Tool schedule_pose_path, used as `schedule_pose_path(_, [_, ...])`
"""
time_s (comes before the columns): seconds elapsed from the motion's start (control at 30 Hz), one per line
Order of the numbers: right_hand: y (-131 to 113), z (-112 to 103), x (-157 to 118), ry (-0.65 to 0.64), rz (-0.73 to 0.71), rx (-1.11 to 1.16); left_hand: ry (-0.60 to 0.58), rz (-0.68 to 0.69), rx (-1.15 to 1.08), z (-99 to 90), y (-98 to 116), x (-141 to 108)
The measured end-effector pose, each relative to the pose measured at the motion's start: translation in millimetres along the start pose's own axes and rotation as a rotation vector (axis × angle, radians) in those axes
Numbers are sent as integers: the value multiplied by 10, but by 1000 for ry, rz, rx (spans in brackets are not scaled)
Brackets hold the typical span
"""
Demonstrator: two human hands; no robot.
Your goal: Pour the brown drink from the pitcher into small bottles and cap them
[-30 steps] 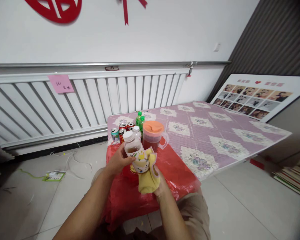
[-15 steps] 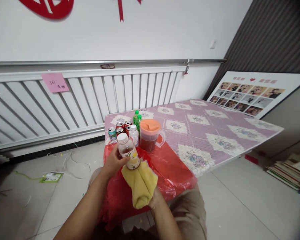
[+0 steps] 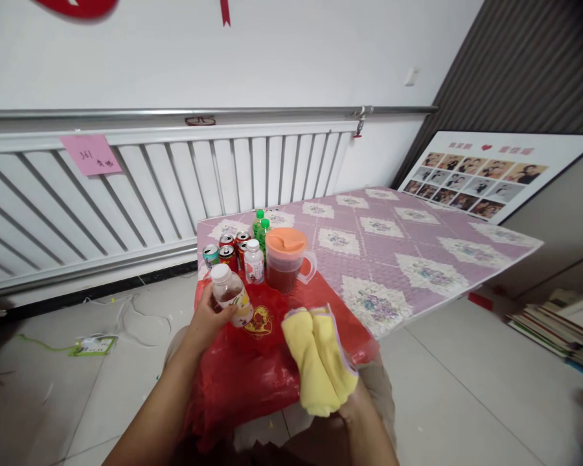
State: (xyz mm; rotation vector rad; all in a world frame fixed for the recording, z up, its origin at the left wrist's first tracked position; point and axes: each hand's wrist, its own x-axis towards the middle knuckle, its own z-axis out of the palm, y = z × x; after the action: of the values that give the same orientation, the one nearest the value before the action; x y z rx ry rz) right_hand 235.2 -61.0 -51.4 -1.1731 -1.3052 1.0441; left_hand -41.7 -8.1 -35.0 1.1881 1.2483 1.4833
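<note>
My left hand (image 3: 212, 318) is closed around a clear plastic bottle (image 3: 240, 304) with a white cap and a yellow fruit label, tilted a little to the left. A folded yellow cloth (image 3: 318, 362) covers most of my right hand (image 3: 352, 404); its fingers are hidden under it. The cloth is apart from the bottle, to its right. Between them a red plate (image 3: 267, 304) with a gold heart design lies on the red plastic sheet (image 3: 243, 382). Just behind the bottle stands a second white-capped bottle (image 3: 254, 264).
A pitcher (image 3: 284, 262) with an orange lid holds brown liquid. Several drink cans (image 3: 227, 254) and two green-capped bottles (image 3: 263, 234) stand at the back left. The patterned tabletop cover (image 3: 379, 259) stretches right. Behind is a white radiator (image 3: 175, 188); a power strip (image 3: 93, 346) lies on the floor.
My right hand with the cloth has moved right, away from the bottle, uncovering the red plate. My left hand has shifted slightly left with the bottle.
</note>
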Motion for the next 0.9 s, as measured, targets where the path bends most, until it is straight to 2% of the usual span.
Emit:
schedule_pose_path(0.1, [115,-188,190,40,79,-176,-5,-29,-19,26,-10,-34])
schedule_pose_path(0.17, [217,-244,317,63,-11,-401,-11,-44,-14,62,4,-55])
schedule_pose_path(0.27, [372,-236,442,38,-237,-691,-32,-56,-6,115,19,-78])
schedule_pose_path(0.33, [454,-198,472,4,-295,-850,-50,-69,-2,141,14,-88])
schedule_pose_path(0.43, [530,-138,466,-86,-225,-1062,-55,-83,-9,175,-2,-97])
schedule_pose_path(0.53, [552,-114,444,-152,-155,-1169,-56,-77,-35,220,-1,-98])
schedule_pose_path(0.67, [489,-133,419,-115,-135,-1067,-88,-102,-37,321,54,-106])
schedule_pose_path(0.8, [306,-60,343,-154,-193,-647,-182,-106,-9,473,123,-167])
schedule_pose_path(0.9, [108,88,252,-242,-150,-340,-330,-94,-12,570,163,-235])
